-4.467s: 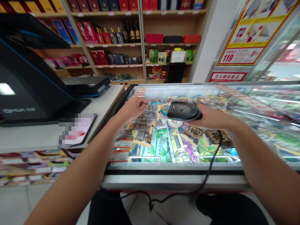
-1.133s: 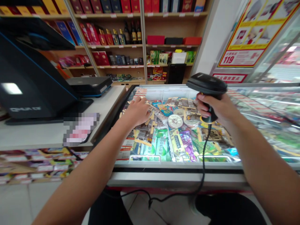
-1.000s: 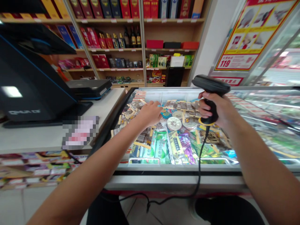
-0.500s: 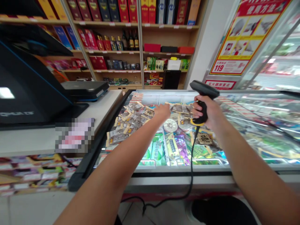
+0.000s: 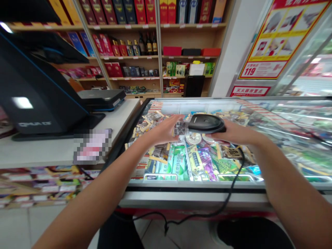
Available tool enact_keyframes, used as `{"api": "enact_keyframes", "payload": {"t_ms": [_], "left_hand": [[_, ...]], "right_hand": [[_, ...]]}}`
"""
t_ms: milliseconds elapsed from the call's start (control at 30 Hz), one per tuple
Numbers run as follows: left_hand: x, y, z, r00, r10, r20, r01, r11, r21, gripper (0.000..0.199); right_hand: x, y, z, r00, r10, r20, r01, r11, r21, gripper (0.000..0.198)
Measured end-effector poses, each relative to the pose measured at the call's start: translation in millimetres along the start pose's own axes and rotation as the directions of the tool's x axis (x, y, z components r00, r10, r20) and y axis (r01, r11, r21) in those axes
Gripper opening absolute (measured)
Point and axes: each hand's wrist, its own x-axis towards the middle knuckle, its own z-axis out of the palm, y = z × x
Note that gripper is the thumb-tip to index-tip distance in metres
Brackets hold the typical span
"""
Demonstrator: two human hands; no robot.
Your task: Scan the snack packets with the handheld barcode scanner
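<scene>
My right hand (image 5: 232, 133) is wrapped round a black barcode scanner (image 5: 206, 123), its head pointing left over the glass-topped chest (image 5: 202, 196). A black cable (image 5: 229, 197) runs down from it in front of the chest. Just left of the scanner head, my left hand (image 5: 166, 130) grips a small see-through snack packet (image 5: 181, 128) between thumb and fingers; its print is blurred. Below both hands lie brown snack packets (image 5: 159, 152), green packages (image 5: 178, 160), a purple package (image 5: 206, 160) and round-topped tubs (image 5: 193, 138).
On the left, a white counter (image 5: 33, 154) carries a black checkout terminal (image 5: 49, 90), a flat scale (image 5: 103, 98) and a phone-like item (image 5: 92, 147) blurred by pixels. Shelves (image 5: 129, 57) with boxes and bottles stand behind. A red-and-yellow poster (image 5: 281, 41) hangs at right.
My left hand has come up from the packets with one between its fingers. My right hand has lowered and turned the scanner leftward, close to that packet. The view has shifted slightly left.
</scene>
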Motion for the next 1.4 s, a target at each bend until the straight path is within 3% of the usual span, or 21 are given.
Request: {"api": "enact_keyframes", "payload": {"t_ms": [167,500,600,700,767,833,933,1067,1200,1400], "left_hand": [[-8.5,-4.2,4.5,0.996,-0.02,0.085,0.016,0.999,0.041,0.081],[-8.6,-2.4,0.5,0.991,-0.032,0.128,0.014,0.99,0.14,0.09],[-8.5,-3.0,-4.1,0.995,-0.03,0.099,0.012,0.983,0.185,0.086],[-9.0,-5.3,-12.1,0.995,-0.094,0.013,0.086,0.951,0.297,0.067],[-9.9,-8.1,-16.3,0.98,-0.194,-0.053,0.199,0.9,0.388,0.056],[-10.6,-11.2,-17.3,0.954,-0.292,-0.066,0.288,0.839,0.462,0.052],[-10.7,-14.4,-12.8,0.937,-0.35,-0.005,0.301,0.798,0.523,0.053],[-9.0,-9.7,-3.8,0.947,-0.318,-0.034,0.284,0.787,0.548,0.057],[2.3,5.5,3.1,0.954,-0.301,-0.011,0.253,0.781,0.57,0.054],[66.5,13.0,26.1,0.947,-0.273,0.171,0.179,0.886,0.428,0.06]], "right_hand": [[6.0,5.3,8.3,0.989,-0.12,0.085,0.131,0.981,-0.144,0.026],[6.6,4.5,12.7,0.984,-0.116,0.137,0.141,0.97,-0.197,0.022],[5.2,0.1,14.1,0.992,-0.092,0.092,0.107,0.977,-0.183,0.023],[4.1,-0.6,13.2,0.999,-0.028,-0.035,0.026,0.998,-0.058,0.027],[4.4,0.4,10.3,0.992,0.02,-0.126,0.0,0.987,0.159,0.029],[5.5,1.8,5.2,0.979,0.054,-0.198,0.031,0.916,0.399,0.029],[7.5,3.5,-4.9,0.964,0.097,-0.248,0.077,0.791,0.606,0.029],[8.8,4.2,-14.5,0.953,0.167,-0.253,0.066,0.699,0.712,0.028],[9.3,3.5,-15.7,0.948,0.166,-0.271,0.081,0.698,0.711,0.03],[11.0,5.0,-16.0,0.952,0.162,-0.261,0.087,0.672,0.735,0.033]]}}
